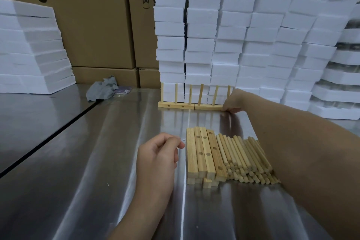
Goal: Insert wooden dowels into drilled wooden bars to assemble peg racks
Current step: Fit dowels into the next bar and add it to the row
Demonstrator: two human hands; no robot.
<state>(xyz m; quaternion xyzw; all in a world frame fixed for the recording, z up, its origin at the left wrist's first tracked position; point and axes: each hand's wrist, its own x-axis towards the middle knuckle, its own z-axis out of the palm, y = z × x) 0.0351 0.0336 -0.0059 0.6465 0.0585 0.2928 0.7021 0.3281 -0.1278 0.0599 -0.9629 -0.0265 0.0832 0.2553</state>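
Observation:
Two finished peg racks stand end to end at the back of the steel table, the left rack (176,105) and the right rack (208,107), each with three upright dowels. My right hand (232,101) reaches far forward and grips the right end of the right rack, fingers curled round it. A pile of drilled wooden bars (204,154) lies in front of me, with a heap of loose dowels (245,158) to its right, partly hidden under my right forearm. My left hand (157,154) hovers just left of the bars, fingers loosely curled, holding nothing.
White foam blocks (243,35) are stacked high behind the racks and at the far left (33,52). Cardboard boxes (93,25) stand at the back. A grey rag (103,88) lies on the steel table (78,161), which has a dark seam running diagonally at left.

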